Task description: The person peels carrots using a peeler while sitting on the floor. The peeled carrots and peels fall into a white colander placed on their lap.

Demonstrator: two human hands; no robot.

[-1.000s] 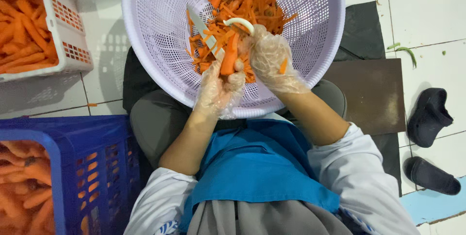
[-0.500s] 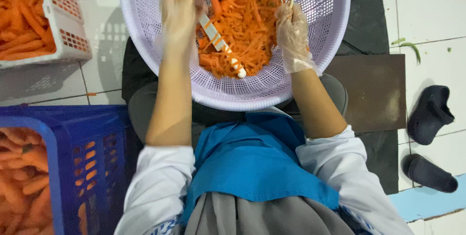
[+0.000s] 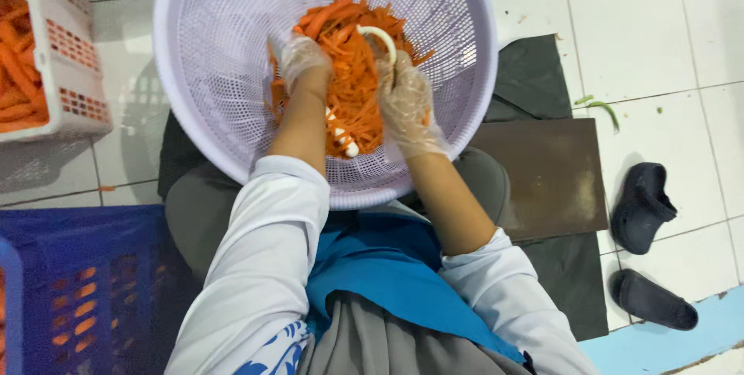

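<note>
1. Two gloved hands of mine work inside the pale lilac basket [image 3: 194, 111] resting on my lap at the middle of the frame, just beyond my blue apron [image 3: 387, 266].
2. My right hand [image 3: 407, 104] is curled tight round a white peeler [image 3: 381, 38], whose loop stands up above my knuckles.
3. My left hand [image 3: 304, 61], left of centre, is pressed down into the orange pile; whether those fingers are closing on anything I cannot tell, since the shreds hide them.
4. Carrot peelings [image 3: 353, 73] lie heaped in the basket's upper middle, between and beyond both hands, with a pale knife handle [image 3: 341, 139] poking out near my left wrist.
5. I judge this the pause between carrots: one is done, and the next move calls for a fresh carrot brought to the blade.
6. Farther off, a white crate of carrots [image 3: 46, 57] sits at upper left, a blue crate [image 3: 70, 290] at lower left, dark shoes [image 3: 643, 204] at right.
</note>
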